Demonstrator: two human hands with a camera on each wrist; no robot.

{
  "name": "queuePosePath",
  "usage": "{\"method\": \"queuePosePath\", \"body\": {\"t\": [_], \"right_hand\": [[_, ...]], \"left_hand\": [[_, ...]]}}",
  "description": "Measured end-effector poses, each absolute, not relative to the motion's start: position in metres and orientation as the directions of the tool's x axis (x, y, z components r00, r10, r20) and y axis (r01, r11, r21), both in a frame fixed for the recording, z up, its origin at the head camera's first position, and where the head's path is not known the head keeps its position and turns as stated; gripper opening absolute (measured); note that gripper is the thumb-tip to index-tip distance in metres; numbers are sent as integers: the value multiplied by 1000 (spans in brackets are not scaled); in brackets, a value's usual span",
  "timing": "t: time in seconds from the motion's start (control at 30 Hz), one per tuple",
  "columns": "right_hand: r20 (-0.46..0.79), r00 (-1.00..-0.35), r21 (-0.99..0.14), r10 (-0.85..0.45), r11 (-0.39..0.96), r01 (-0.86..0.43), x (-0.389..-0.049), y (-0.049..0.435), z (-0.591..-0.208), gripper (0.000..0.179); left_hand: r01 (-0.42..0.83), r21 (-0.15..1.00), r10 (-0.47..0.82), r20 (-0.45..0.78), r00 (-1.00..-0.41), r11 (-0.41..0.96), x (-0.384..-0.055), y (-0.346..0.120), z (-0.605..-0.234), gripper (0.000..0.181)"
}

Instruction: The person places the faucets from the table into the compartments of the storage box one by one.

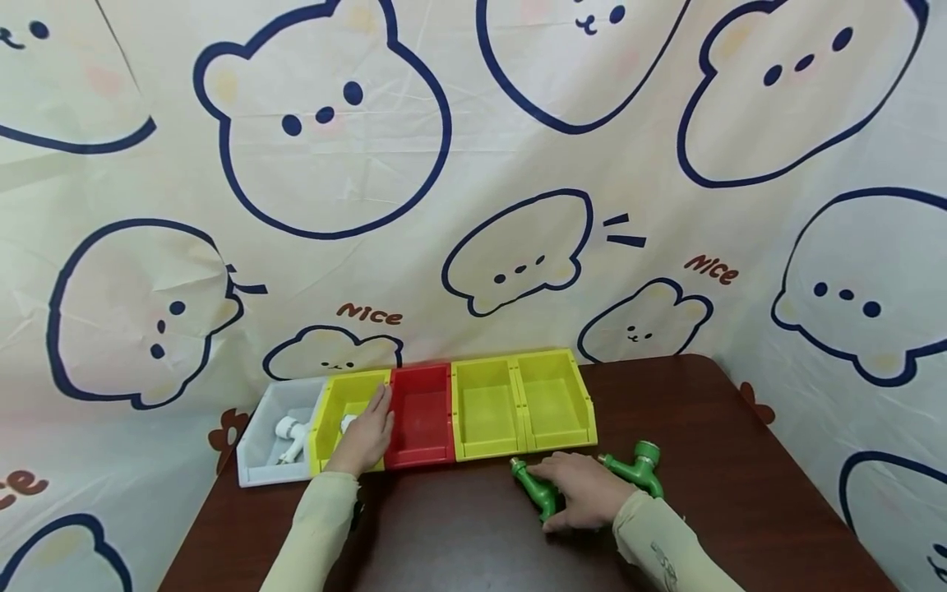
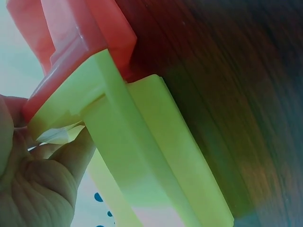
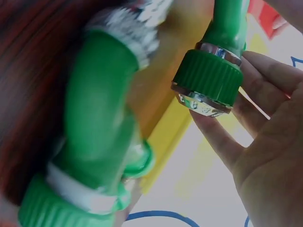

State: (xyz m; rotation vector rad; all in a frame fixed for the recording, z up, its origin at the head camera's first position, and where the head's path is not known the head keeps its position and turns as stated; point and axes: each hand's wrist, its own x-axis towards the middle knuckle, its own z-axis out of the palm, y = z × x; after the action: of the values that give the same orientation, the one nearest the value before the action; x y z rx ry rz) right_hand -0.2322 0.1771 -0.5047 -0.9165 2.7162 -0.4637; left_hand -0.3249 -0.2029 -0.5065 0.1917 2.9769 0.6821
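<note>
In the head view my left hand [image 1: 364,436] reaches over the yellow bin [image 1: 342,395] beside the red one, its fingers extended along the dividing wall. A white piece [image 1: 348,422] shows in that bin, partly covered by the hand. The left wrist view has the fingers [image 2: 71,156] right at the yellow bin's edge. My right hand [image 1: 584,489] holds a green tap [image 1: 538,491] on the table, fingers and thumb around it; its ribbed collar [image 3: 208,75] lies by the fingers in the right wrist view. A second green tap [image 1: 642,470] lies beside the right wrist.
A white bin [image 1: 259,444] at the left end holds a white plastic tap [image 1: 294,436]. The red bin [image 1: 420,411] and two joined yellow bins [image 1: 521,403] continue the row on the dark wooden table [image 1: 740,493]. A patterned cloth [image 1: 518,164] hangs behind.
</note>
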Motion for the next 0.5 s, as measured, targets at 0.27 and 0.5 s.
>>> {"method": "queuePosePath", "body": {"t": [0.27,0.5], "right_hand": [[0,-764,-346,-645,717,-605,-240,158,-486,81],[73,-777,-311,-625,726,-613,-257,142,-458,82]], "left_hand": [[132,447,162,-28,-986,885,-325,-209,-507,63],[140,478,169,-18,-985,867,-324,-212,-509,62]]}}
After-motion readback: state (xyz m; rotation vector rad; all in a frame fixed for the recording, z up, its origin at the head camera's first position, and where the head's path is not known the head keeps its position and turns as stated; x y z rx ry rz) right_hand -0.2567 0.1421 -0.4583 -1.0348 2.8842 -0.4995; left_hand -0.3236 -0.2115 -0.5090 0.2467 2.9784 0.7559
